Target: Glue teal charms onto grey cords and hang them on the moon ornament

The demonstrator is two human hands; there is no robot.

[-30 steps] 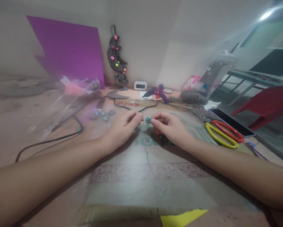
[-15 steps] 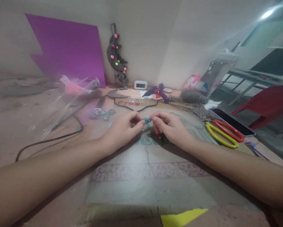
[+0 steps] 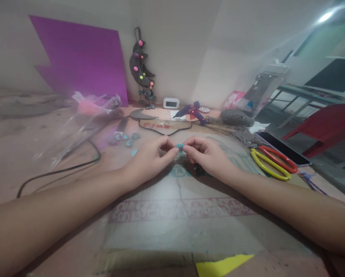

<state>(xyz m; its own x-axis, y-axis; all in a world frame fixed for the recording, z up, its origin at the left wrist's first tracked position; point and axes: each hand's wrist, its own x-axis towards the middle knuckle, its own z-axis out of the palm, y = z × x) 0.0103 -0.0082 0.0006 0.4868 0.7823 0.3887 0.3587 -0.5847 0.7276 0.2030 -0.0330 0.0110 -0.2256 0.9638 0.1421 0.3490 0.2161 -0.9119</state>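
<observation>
A small teal piece point(image 3: 179, 146) is pinched between my two hands above the cardboard sheet; its exact kind is too small to make out. My left hand point(image 3: 158, 154) grips its left side between thumb and forefinger. On the other side, the thumb and forefinger of my right hand point(image 3: 203, 152) press against it. A thin grey thread point(image 3: 179, 188) trails below the hands over the cardboard point(image 3: 172, 234). Left of my left hand lie several teal and grey pieces point(image 3: 128, 142) and a teal scrap point(image 3: 134, 152).
Scissors with yellow and red handles point(image 3: 272, 165), a phone point(image 3: 282, 148) and grey yarn point(image 3: 237, 118) lie to the right. Behind are a blue glue gun point(image 3: 191, 111), a white clock point(image 3: 171, 103) and a grey crescent point(image 3: 143, 114). A black cord point(image 3: 57, 170) and plastic bag point(image 3: 88, 111) lie left.
My right fingertips have closed in on the teal piece, and both hands have shifted very slightly to the right. The rest stays put.
</observation>
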